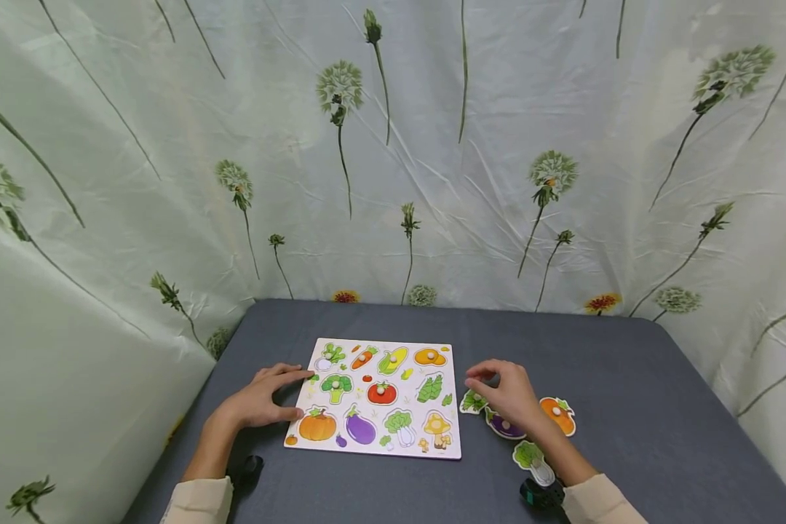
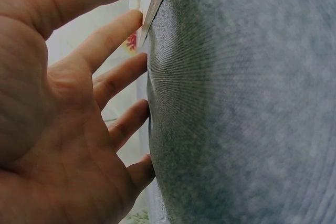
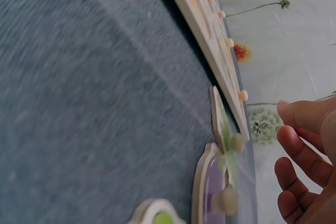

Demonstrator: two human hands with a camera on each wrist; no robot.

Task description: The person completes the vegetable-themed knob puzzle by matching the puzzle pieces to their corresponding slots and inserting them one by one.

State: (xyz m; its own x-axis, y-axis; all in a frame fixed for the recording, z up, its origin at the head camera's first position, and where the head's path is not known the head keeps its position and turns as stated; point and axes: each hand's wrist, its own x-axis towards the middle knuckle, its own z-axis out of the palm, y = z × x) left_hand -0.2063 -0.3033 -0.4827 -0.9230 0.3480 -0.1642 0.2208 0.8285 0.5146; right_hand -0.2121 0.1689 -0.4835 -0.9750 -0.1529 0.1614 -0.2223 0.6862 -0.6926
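A white vegetable puzzle board [image 1: 360,378] lies on the table; several of its pieces with knobs sit in the upper part. My left hand [image 1: 255,400] rests at its left edge, thumb and index fingertip touching the board, fingers spread in the left wrist view. My right hand [image 1: 514,400] hovers right of the board, above loose pieces, fingers loosely bent and holding nothing. Beneath and beside it lie a green leafy piece [image 1: 473,402], an eggplant piece [image 1: 503,424] partly hidden by the hand, an orange pumpkin piece [image 1: 559,415] and a bok choy piece [image 1: 530,457].
The dark grey table [image 1: 635,422] carries the board and pieces. A pale curtain [image 1: 393,167] printed with dandelions stands behind and at the sides. Dark wrist devices show near both cuffs, the right one [image 1: 541,495] close to the bok choy piece.
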